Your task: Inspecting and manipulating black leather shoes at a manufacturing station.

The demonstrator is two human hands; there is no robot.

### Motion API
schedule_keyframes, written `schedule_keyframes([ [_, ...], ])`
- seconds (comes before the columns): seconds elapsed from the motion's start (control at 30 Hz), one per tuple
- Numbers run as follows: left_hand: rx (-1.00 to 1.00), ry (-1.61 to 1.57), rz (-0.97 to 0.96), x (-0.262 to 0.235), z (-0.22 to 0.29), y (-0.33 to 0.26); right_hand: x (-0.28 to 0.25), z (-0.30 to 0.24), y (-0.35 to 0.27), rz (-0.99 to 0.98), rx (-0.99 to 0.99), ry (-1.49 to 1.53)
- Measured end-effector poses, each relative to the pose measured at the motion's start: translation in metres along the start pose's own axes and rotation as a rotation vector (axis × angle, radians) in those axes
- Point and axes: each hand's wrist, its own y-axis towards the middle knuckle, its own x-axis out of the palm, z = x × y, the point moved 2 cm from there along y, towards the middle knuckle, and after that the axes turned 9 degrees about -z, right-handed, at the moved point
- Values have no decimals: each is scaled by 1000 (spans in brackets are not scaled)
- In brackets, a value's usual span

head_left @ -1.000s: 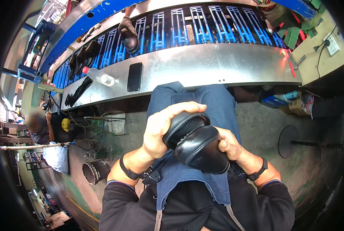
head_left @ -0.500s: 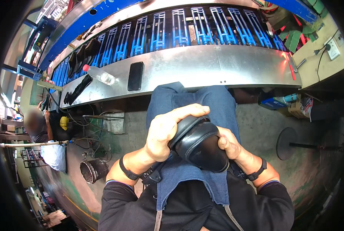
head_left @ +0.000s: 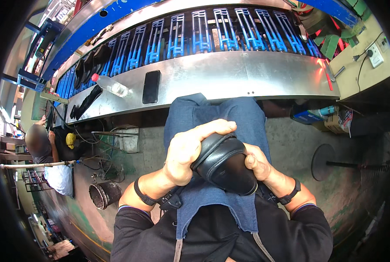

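Above my lap I hold a black leather shoe [head_left: 227, 168], its rounded, stitched end toward my body. My left hand [head_left: 185, 150] wraps round its left side, with the thumb stretched over the top edge. Against its right side presses my right hand [head_left: 258, 162], fingers bent; the undersides of both hands are hidden by the shoe. A blue denim apron [head_left: 217, 109] covers my legs beneath it.
Ahead runs a metal ledge [head_left: 203, 76] bearing a phone [head_left: 151, 87], a clear bottle [head_left: 112, 85] and a black item [head_left: 86, 102]. Behind it is a conveyor with blue racks [head_left: 176, 37]. A bucket [head_left: 104, 195] stands on the floor at left; a person [head_left: 42, 144] sits beyond.
Both hands keep their hold on the shoe, which has barely moved. The surroundings have shifted slightly left in view, and the blue racks have moved a little left.
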Motion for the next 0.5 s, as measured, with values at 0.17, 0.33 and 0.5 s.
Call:
schedule_keyframes([
  [0.17,-5,4,11,5,0,-4,-2,9,-3,14,-13,7],
  [0.33,-3,-62,-55,10,2,-10,-4,14,-5,-2,-11,51],
  [0.5,-18,137,-91,15,13,-18,0,12,-7,-19,-41,76],
])
